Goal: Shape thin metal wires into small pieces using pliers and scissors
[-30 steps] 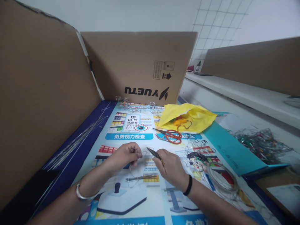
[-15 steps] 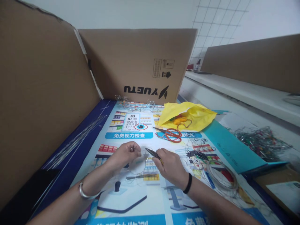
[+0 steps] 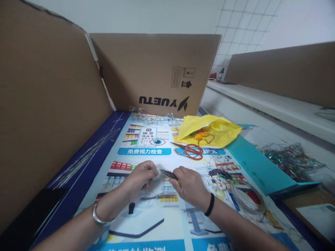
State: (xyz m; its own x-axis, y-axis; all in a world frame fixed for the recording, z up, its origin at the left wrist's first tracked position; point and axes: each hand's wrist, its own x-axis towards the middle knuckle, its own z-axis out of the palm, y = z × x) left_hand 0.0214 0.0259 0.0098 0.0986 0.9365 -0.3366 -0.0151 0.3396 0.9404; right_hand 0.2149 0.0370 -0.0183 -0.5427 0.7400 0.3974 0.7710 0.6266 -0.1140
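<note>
My left hand [image 3: 141, 177] is closed in a pinch above the printed sheet, its fingertips on a thin, clear-looking wire that is hard to make out. My right hand [image 3: 190, 185] is wrapped around a pair of pliers [image 3: 167, 173] with dark, narrow jaws. The jaws point left and their tips are right beside my left fingertips. Whether they grip the wire cannot be seen. Below the hands, a small bundle of thin wires [image 3: 154, 197] lies on the sheet. Orange-handled scissors [image 3: 193, 150] rest just beyond my right hand.
A yellow bag [image 3: 222, 130] with orange thread lies behind the scissors. A wire coil [image 3: 247, 197] sits at right, near a teal folder [image 3: 264, 165] and tangled wires [image 3: 293, 158]. Long straight wires [image 3: 86, 157] lie left. Cardboard panels [image 3: 146, 66] stand behind and left.
The pliers have shifted slightly left and down, so their tips are closer to my left fingertips. My left hand has lowered a little. The surrounding things stay where they were.
</note>
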